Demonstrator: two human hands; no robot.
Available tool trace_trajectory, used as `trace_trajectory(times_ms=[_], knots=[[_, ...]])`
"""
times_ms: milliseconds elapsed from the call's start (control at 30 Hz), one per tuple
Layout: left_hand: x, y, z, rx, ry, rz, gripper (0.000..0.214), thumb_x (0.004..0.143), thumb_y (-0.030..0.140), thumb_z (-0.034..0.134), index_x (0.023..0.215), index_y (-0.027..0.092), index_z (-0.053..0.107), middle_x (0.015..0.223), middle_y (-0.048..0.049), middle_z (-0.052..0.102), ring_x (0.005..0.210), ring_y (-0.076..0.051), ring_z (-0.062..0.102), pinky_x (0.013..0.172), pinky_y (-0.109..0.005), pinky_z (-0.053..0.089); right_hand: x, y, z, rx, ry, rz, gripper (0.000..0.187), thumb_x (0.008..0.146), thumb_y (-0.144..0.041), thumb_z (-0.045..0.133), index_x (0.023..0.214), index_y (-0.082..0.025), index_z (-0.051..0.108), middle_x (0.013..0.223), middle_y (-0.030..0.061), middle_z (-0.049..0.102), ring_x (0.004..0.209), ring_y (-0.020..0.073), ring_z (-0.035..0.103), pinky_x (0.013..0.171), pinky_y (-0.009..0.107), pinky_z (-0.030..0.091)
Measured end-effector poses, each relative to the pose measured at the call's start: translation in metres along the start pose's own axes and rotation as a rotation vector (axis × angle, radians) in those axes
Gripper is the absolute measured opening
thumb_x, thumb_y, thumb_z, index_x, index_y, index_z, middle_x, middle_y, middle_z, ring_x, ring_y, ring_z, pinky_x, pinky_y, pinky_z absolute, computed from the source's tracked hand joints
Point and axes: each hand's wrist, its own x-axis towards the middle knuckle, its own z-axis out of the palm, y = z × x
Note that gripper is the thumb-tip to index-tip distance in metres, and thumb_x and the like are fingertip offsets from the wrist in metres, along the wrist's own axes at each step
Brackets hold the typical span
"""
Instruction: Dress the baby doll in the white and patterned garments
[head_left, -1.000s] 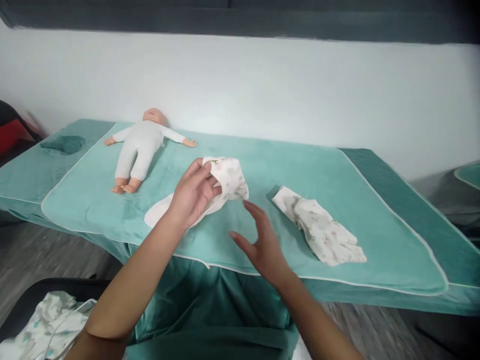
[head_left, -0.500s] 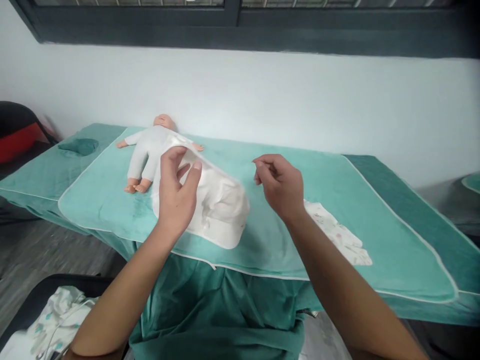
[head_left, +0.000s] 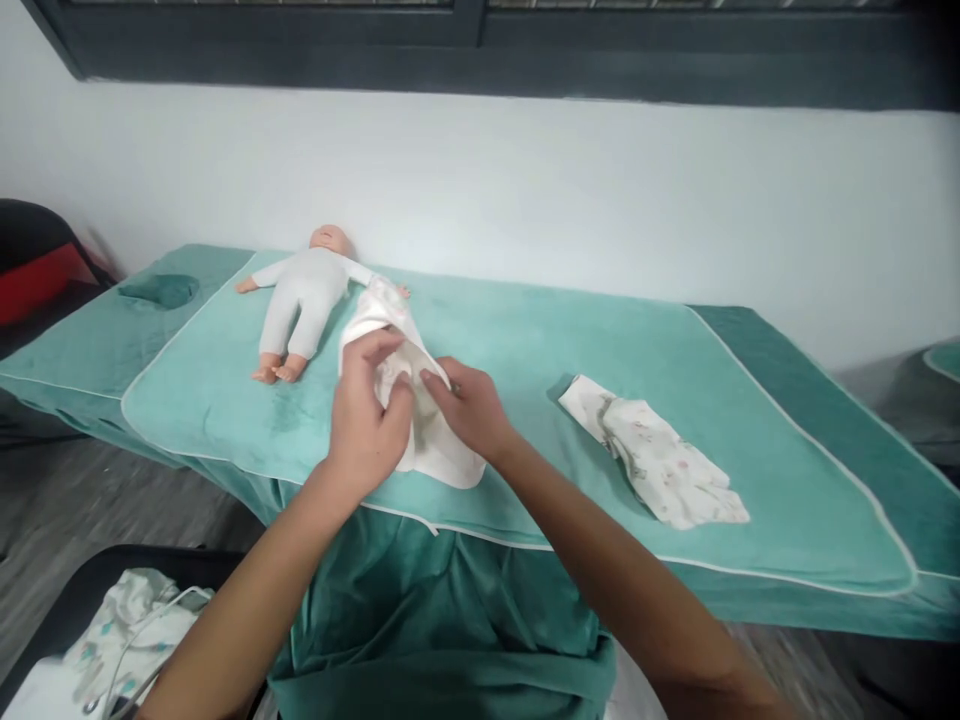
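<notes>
A white baby garment (head_left: pixel 439 455) hangs between my hands over the middle-left of the green sheet; its exact cut cannot be made out. My left hand (head_left: pixel 369 415) is curled at the garment's near-left edge, thumb and fingers around the fabric. On the other side, my right hand (head_left: pixel 471 405) pinches the right edge between thumb and fingers. Behind and to the left, a baby doll (head_left: pixel 304 290) in a pale suit lies on its back, feet toward me. The garment's upper end partly covers the doll's arm on that side.
A printed white garment (head_left: pixel 660 455) lies folded on the right part of the sheet (head_left: pixel 795 530). The bed has a face hole (head_left: pixel 161 290) at its left end. A black chair (head_left: pixel 142 560) with patterned cloth (head_left: pixel 135 630) stands at the lower left. A white wall (head_left: pixel 525 190) rises behind.
My right hand has moved left and down from free air to the garment and now pinches it. The garment has bunched up and shifted, uncovering more of the doll.
</notes>
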Motion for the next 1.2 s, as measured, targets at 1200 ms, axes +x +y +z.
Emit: trace_trajectory(times_ms=[1200], knots=[[0.052,-0.013,0.002,0.667,-0.524,-0.104,0.02,0.082,0.016,0.053,0.097,0.025,0.062,0.098,-0.0041,0.07,0.089,-0.025,0.065,0.068,-0.033,0.042,0.002,0.006,-0.128,-0.684,0.124,0.053,0.025,0.081,-0.018,0.051,0.091,-0.026,0.072,0.089,0.0026,0.075,0.071,0.0205,0.059,0.06,0.031,0.036]])
